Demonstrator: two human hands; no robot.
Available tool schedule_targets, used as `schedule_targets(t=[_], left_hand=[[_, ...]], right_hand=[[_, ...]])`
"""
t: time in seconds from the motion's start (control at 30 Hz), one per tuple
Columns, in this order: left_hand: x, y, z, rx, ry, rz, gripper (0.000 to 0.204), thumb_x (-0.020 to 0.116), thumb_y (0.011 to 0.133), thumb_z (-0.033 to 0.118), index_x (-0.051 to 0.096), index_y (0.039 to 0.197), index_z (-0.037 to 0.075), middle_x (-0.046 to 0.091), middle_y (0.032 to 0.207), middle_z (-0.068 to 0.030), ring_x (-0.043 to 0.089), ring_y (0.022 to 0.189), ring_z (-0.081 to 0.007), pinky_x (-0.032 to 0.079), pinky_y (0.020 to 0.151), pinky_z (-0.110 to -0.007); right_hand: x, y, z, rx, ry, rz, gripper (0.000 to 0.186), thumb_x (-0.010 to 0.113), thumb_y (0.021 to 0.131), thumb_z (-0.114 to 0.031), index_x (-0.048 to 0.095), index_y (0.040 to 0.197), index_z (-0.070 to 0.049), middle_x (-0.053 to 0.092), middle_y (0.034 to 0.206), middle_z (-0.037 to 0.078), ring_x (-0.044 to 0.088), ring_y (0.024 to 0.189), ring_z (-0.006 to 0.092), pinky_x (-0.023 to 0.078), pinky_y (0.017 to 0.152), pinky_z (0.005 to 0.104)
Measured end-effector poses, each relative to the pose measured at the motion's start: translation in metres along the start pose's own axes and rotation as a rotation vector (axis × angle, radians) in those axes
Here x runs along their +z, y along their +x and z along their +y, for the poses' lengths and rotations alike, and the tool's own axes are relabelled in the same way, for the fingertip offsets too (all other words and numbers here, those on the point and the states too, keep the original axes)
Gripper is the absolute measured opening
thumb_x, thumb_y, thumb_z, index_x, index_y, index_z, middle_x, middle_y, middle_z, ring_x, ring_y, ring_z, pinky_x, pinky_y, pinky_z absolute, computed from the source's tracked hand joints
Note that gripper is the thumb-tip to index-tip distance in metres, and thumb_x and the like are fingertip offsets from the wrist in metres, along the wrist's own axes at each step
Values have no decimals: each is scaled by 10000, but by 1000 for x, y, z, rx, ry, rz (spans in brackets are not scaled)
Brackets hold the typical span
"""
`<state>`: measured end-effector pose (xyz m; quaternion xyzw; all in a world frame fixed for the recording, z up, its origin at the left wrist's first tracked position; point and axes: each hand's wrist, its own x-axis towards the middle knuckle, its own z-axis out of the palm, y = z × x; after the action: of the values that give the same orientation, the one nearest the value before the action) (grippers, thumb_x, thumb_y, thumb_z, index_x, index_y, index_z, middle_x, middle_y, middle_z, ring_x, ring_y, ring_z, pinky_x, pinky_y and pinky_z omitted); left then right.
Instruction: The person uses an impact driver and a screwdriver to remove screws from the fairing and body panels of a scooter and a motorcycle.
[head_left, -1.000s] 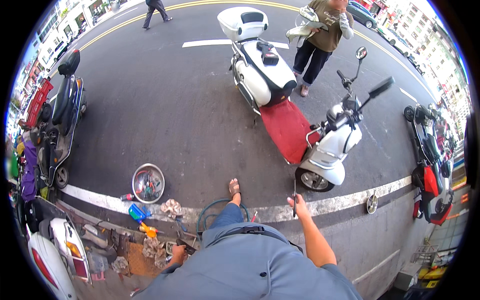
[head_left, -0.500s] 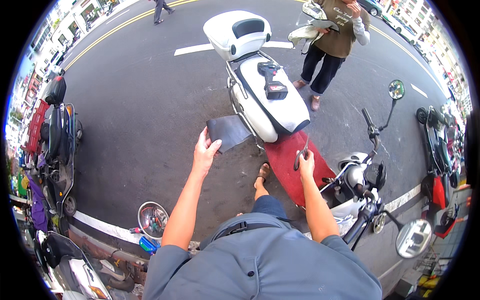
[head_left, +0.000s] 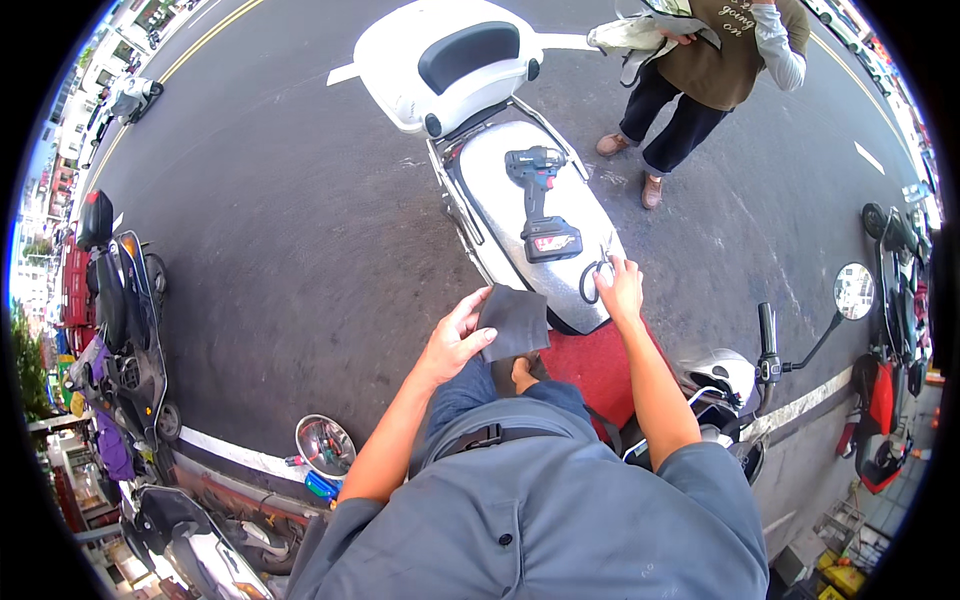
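Observation:
My left hand (head_left: 460,338) pinches a square, dark grey flexible sheet (head_left: 515,322) by its left edge, between thumb and fingers, in front of my waist. Over the front end of a scooter's silvery-white seat (head_left: 500,250), my right hand (head_left: 622,292) has its fingers closed at a pair of scissors (head_left: 588,284). The black finger loops show left of that hand, and the blades point away from me. On the seat lies a cordless power drill or driver (head_left: 542,205), its battery end toward me.
Behind the seat sits a white top box (head_left: 455,60). A red mat (head_left: 590,375) covers the scooter's footboard, with handlebars and a mirror (head_left: 854,290) at right. Someone in a brown shirt (head_left: 720,60) stands beyond the scooter. A round tray of tools (head_left: 326,447) rests at lower left.
I have come closer to the scooter. My right hand has brought the scissors from above the red mat to the seat's front end. The sheet is now nearer my body.

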<state>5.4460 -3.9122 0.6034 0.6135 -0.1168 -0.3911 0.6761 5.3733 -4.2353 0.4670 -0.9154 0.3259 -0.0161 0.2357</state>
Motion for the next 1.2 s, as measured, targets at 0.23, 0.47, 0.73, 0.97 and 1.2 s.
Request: schedule_targets(t=[0.23,0.47,0.73,0.97,1.2], left_hand=[[-16,149,18,-245,-118,-434,640,640,899,119,393,1481,18,655,1177,-63,631,973,-99,511,847,-252],[-28,261,-14,-309,47,-154,490,648,952,254,489,1361,36,619,971,-27,593,843,-114,516,750,-264],[-48,276,-76,-563,95,-15,692,692,885,503,516,1327,0,629,1164,-127,593,1063,-231,492,876,-397],[-32,296,-68,-613,135,-20,535,681,883,461,547,1189,43,637,1132,-101,596,1063,-243,448,953,-485],[-25,288,-88,-642,-77,-161,536,601,931,495,534,1324,138,589,1298,-96,557,1194,-248,445,968,-518]], right_hand=[[-60,-31,-77,-77,855,-511,365,678,940,-284,630,1167,-2,633,1131,51,557,1054,130,440,946,307],[-54,-14,-55,395,1283,37,307,621,952,-143,631,1225,-5,678,1120,47,610,1008,123,459,942,289],[-3,27,-16,526,1469,21,352,594,978,-190,570,1281,-14,649,1191,70,619,1065,156,479,952,309],[16,43,-11,705,1722,-144,398,620,976,-262,533,1276,-16,648,1172,99,634,1069,217,500,959,367],[48,30,-19,663,1790,-179,570,637,960,-323,460,1357,47,589,1265,184,592,1145,264,508,926,413]])
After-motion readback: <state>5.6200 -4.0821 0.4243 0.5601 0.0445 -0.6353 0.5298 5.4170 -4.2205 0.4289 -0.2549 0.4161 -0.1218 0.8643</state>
